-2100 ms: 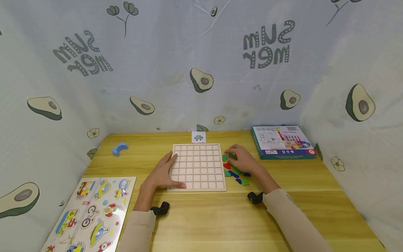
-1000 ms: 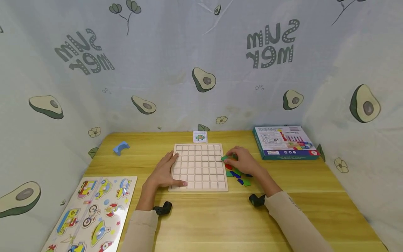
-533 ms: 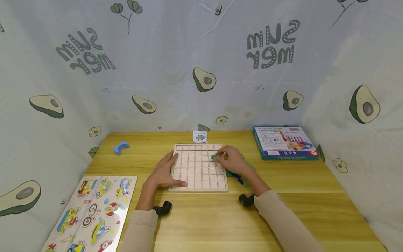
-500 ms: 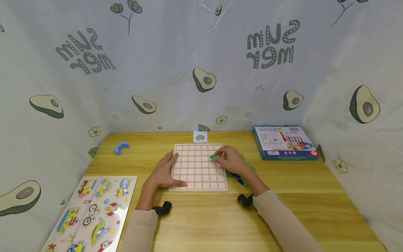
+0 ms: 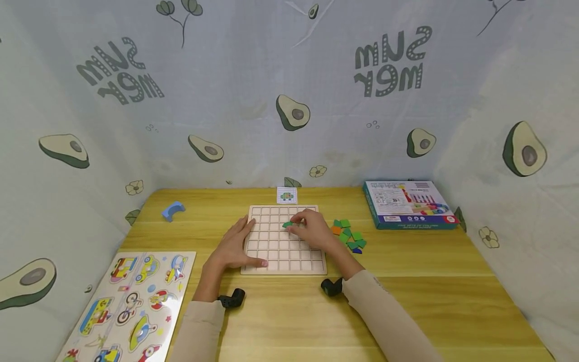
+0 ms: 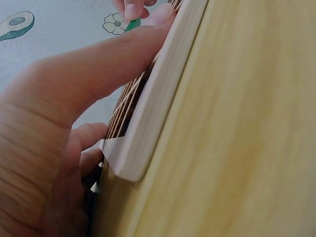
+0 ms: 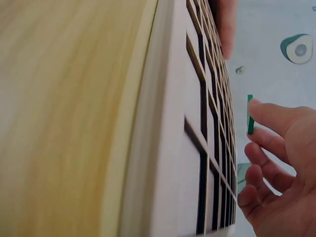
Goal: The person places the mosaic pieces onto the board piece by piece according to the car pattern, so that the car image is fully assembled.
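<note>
Along the near left edge of the wooden table (image 5: 429, 296), a vehicle picture puzzle (image 5: 128, 306). Farther back on the left, a small blue arch block (image 5: 173, 211). At the far right corner, a flat teal-edged game box (image 5: 407, 204), printed side up. Behind and around, a pale fabric backdrop (image 5: 253, 90) with avocados, flowers and mirrored lettering.
</note>
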### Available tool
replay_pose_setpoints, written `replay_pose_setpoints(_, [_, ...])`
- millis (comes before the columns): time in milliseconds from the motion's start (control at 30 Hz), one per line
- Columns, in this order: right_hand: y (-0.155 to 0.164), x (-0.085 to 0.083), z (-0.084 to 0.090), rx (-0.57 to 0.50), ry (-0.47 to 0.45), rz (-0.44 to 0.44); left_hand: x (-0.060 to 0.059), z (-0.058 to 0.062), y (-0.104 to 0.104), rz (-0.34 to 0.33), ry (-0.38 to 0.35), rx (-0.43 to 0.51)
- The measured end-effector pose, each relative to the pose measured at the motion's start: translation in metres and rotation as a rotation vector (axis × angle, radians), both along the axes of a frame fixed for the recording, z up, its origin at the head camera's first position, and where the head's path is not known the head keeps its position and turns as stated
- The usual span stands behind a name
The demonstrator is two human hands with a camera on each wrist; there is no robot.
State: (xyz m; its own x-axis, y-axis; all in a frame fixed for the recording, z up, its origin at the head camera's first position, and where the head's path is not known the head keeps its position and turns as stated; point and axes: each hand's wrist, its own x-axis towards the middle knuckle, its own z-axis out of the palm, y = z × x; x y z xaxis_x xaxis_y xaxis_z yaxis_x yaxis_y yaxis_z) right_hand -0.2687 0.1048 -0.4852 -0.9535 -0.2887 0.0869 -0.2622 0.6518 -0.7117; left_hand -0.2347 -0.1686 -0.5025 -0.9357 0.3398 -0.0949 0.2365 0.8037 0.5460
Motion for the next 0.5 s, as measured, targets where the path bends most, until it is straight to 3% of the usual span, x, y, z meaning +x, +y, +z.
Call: replay_pose_setpoints(500, [-0.038,-0.008,-0.006,0.005,0.001,-0.009,-0.002,0.0,-0.002,-0.003,-0.003,-0.007])
